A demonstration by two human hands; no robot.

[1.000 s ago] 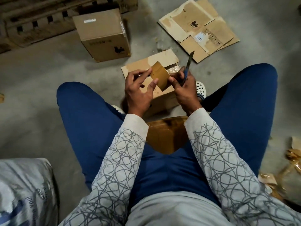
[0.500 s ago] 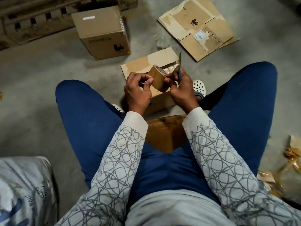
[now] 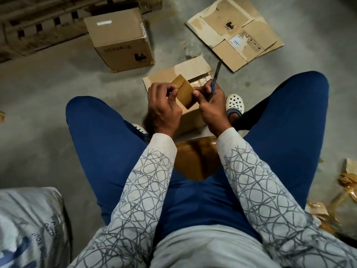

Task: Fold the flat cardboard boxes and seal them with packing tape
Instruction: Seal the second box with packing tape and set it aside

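A: Where's the tape roll (image 3: pixel 184 93)?
B: Up between both hands, above the half-folded box (image 3: pixel 179 74) on the floor. The left hand (image 3: pixel 164 107) has its grip clenched on the roll's near side.
A: And the right hand (image 3: pixel 211 105)?
B: Pinching the roll's other edge, with a blue-handled cutter (image 3: pixel 216 78) in the same grip, blade up.

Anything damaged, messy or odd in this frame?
Yes. The flattened cardboard at top right has torn, peeled surface patches. Crumpled used tape litters the floor at the right edge. The right hand grips a blade pointing upward while both hands hold the tape roll.
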